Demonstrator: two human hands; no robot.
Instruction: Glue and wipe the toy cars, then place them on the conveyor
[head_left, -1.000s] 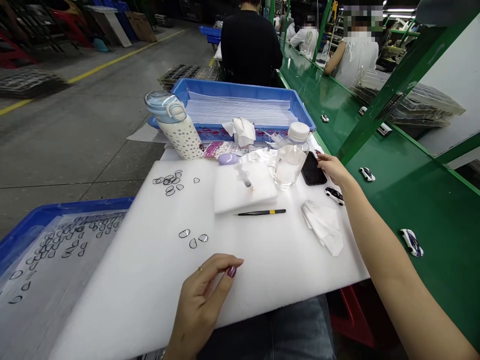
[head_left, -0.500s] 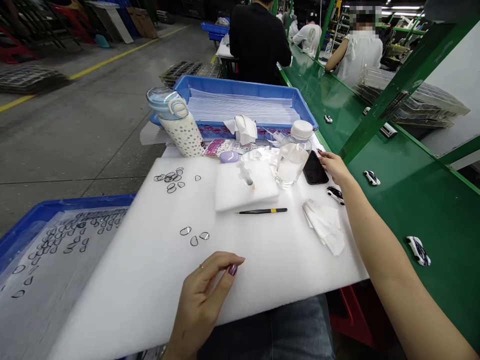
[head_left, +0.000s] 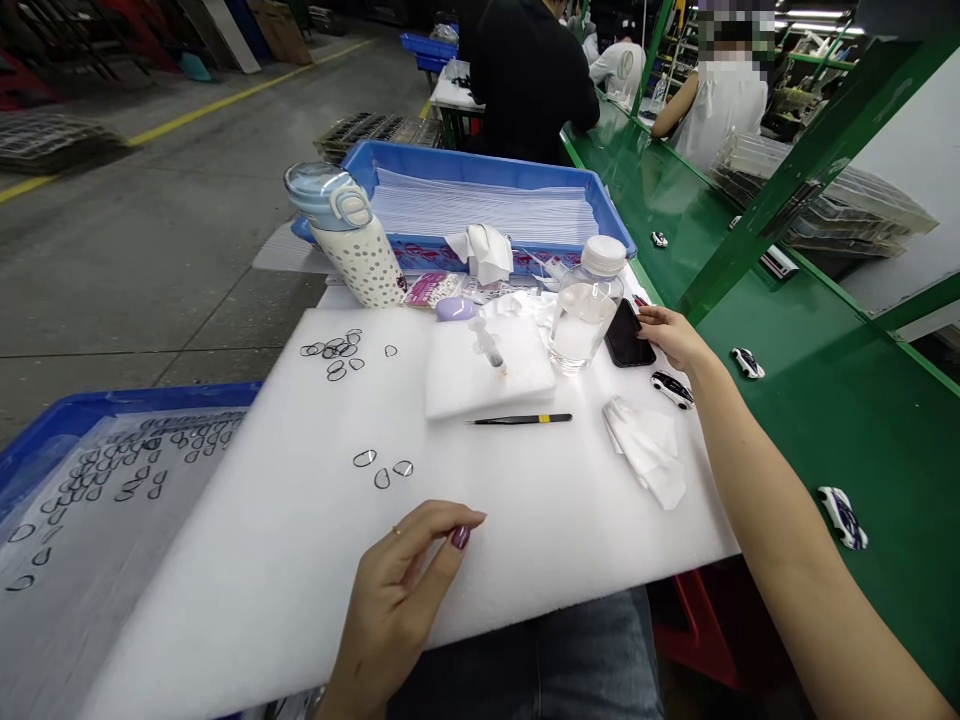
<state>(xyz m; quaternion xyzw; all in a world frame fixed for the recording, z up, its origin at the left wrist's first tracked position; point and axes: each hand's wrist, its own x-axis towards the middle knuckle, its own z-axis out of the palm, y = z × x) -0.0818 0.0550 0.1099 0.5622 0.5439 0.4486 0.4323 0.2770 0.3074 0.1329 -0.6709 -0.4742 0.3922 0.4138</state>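
Note:
My left hand (head_left: 409,590) rests over the front of the white foam sheet (head_left: 285,560), its thumb and forefinger slightly apart with nothing between them. Three clear, dark-rimmed pieces (head_left: 382,478) lie beyond it, and a bigger cluster of similar pieces (head_left: 334,350) lies at the back left. Stretched forward at the right, my right hand (head_left: 671,335) has its fingers extended by the right edge of a black phone (head_left: 628,338); whether they touch it I cannot tell. A white toy car (head_left: 673,389) sits just below that wrist. Black tweezers (head_left: 521,420) lie mid-sheet.
A syringe (head_left: 489,345) lies on a foam block (head_left: 487,390). Around it stand a clear bottle (head_left: 581,320) and a dotted tumbler (head_left: 360,260). Crumpled tissue (head_left: 645,450) lies at right. Blue trays (head_left: 480,165) flank the sheet; toy cars dot the green conveyor (head_left: 795,430). People sit beyond.
The view has shifted slightly, and the toy cars on the green conveyor sit a little nearer. Both hands keep nearly the same pose; the things on the sheet stay put.

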